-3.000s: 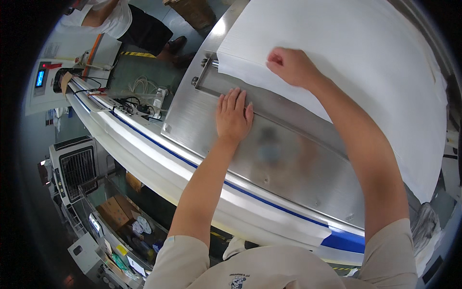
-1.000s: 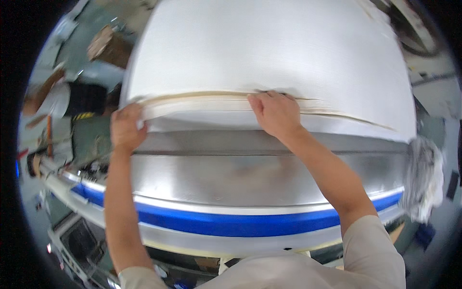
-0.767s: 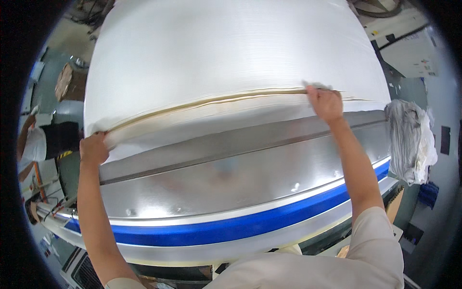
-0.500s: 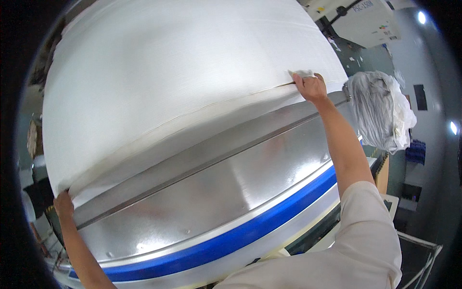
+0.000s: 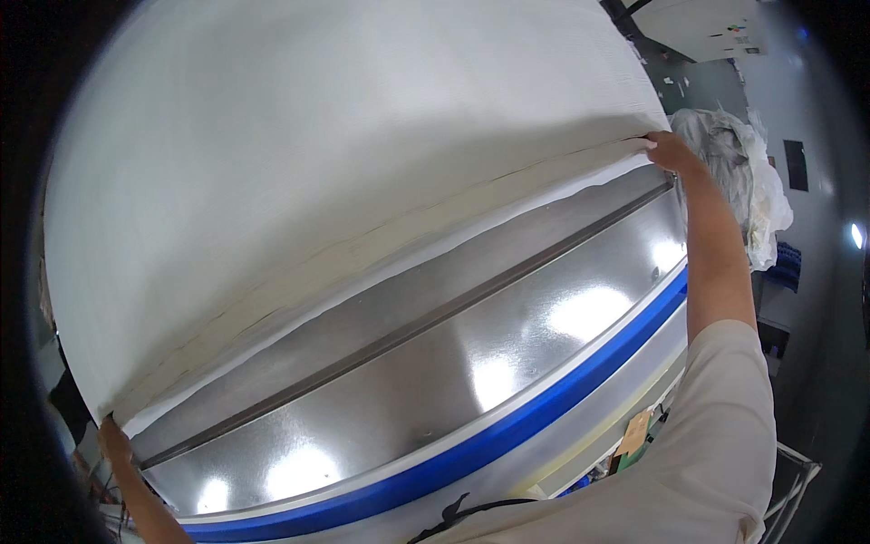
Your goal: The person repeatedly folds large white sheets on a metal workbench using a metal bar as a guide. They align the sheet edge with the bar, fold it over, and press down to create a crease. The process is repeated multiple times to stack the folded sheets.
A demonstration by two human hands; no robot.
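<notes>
A broad sheet of white fabric (image 5: 272, 136) spreads over most of the upper view, and a folded band (image 5: 362, 249) runs along its near edge. At the far right end of that edge, my right hand (image 5: 669, 151) is closed on the fabric, its fingertips partly hidden. My left hand (image 5: 114, 440) grips the fabric at the lower left end, where its fingers are mostly out of sight. Between the hands the edge stretches in a long slant above a shiny metal surface (image 5: 408, 390).
A dark metal rail (image 5: 426, 319) crosses the metal surface. Along its near side runs a blue strip (image 5: 471, 453). Crumpled grey-white material (image 5: 725, 163) hangs at the right, beyond my right hand. A white machine housing (image 5: 702, 27) stands at the upper right.
My right hand has shifted right along the edge to the fabric's right end. My left hand appears lower. The near edge looks straighter, with its folded band more exposed.
</notes>
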